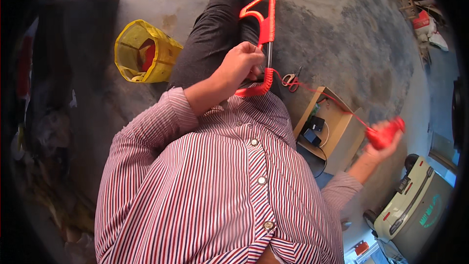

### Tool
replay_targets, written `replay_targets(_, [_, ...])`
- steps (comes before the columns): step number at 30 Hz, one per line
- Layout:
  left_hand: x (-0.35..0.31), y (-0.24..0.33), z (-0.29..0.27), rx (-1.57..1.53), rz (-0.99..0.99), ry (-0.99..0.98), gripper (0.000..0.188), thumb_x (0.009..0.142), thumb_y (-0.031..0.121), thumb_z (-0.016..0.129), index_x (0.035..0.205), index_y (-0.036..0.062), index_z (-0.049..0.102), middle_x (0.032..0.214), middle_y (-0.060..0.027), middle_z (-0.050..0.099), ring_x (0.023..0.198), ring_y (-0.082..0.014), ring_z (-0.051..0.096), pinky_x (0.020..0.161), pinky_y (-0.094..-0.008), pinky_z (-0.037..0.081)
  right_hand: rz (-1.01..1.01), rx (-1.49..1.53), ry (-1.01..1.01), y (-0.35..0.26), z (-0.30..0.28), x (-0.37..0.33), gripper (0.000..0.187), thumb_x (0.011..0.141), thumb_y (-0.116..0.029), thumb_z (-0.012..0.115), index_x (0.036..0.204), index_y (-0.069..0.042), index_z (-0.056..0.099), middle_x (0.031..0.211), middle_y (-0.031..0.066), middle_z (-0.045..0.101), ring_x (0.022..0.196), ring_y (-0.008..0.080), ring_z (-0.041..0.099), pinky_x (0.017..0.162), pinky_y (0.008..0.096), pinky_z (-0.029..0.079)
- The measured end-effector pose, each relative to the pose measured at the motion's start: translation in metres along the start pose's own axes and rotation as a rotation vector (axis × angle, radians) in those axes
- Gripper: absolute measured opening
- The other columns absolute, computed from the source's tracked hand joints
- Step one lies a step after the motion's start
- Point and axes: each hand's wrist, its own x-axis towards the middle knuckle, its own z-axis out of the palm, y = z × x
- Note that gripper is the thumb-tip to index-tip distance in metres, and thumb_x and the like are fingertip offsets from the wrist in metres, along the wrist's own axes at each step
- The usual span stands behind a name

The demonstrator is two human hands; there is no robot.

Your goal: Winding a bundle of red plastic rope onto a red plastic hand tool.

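Left hand (242, 66) grips the red-wrapped frame (261, 24) at twelve o'clock on the lap; right hand (383, 142) closes on the red cord ball (385, 133) out at three o'clock. Best keep that cord (332, 99) taut, I'd say, laying each wrap snug beside the last.

a metal frame (261, 29) half-wrapped in red cord lies on the lap, strand running to a red ball (384, 134).

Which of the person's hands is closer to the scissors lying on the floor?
The left hand, gripping the red-wrapped frame on the lap, is just beside the scissors. The right hand holds the ball of red cord farther away, beyond the cardboard box.
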Motion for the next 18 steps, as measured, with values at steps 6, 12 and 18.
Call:
replay_targets(6, [-0.043,0.024,0.023,0.905,0.901,-0.410,0.052,0.082,0.035,0.072,0.121,0.0036,0.061,0.120,-0.0185,0.055,0.116,-0.0309,0.051,0.101,-0.0436,0.039,0.886,0.297,-0.629,0.131,0.109,-0.084,0.057,0.093,-0.052,0.056,0.117,-0.001,0.053,0.080,0.0064,0.061,0.065,0.0175,0.059,0.060,0.0322,0.050])
replay_targets(12, [-0.061,0.035,0.033,-0.223,0.220,-0.580,0.050,0.091,0.007,0.064,0.138,0.0122,0.047,0.122,-0.0033,0.056,0.110,-0.0140,0.055,0.098,-0.0325,0.044,0.719,0.125,-1.002,0.152,0.151,-0.091,0.075,0.094,-0.059,0.046,0.139,0.001,0.041,0.125,0.0177,0.059,0.115,0.0296,0.059,0.103,0.0412,0.046])
replay_targets(18, [-0.019,0.071,-0.036,-0.012,0.556,-0.300,0.039,0.087,0.003,0.062,0.125,0.0113,0.056,0.112,-0.0036,0.060,0.101,-0.0168,0.061,0.089,-0.0329,0.051,0.779,0.202,-1.006,0.182,0.120,0.024,0.040,0.092,-0.023,0.065,0.119,0.005,0.060,0.098,0.0093,0.060,0.090,0.0190,0.063,0.076,0.0299,0.053])
